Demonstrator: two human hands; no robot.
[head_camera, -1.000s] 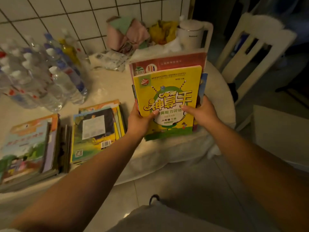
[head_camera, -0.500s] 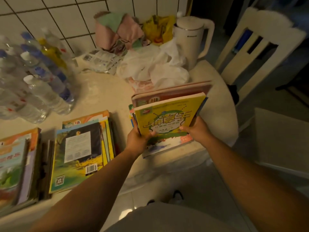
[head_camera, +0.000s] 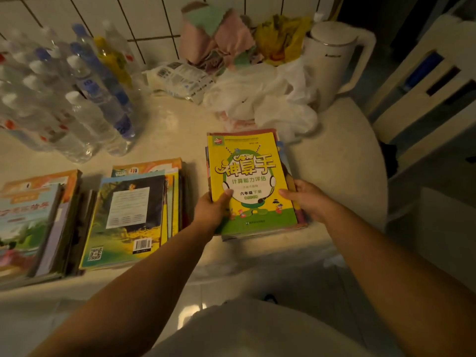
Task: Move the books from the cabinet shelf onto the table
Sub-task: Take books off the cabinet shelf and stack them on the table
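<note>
A stack of books topped by a yellow and green workbook (head_camera: 249, 176) lies flat on the white table (head_camera: 342, 161), near its front right edge. My left hand (head_camera: 211, 211) grips the stack's left edge, thumb on the cover. My right hand (head_camera: 309, 199) grips its right edge, thumb on the cover too. Two more book stacks lie on the table to the left: a middle stack (head_camera: 134, 215) with a dark back cover on top, and a far-left stack (head_camera: 31, 222) cut by the frame edge.
Several plastic water bottles (head_camera: 77, 99) crowd the table's back left. Plastic bags (head_camera: 262, 99), folded cloths (head_camera: 216, 42) and a white kettle (head_camera: 332, 60) stand behind the held stack against the tiled wall. A white chair (head_camera: 425, 81) is at the right.
The stack in both hands has tipped from upright to flat and come down onto the table. Both hands still grip its sides.
</note>
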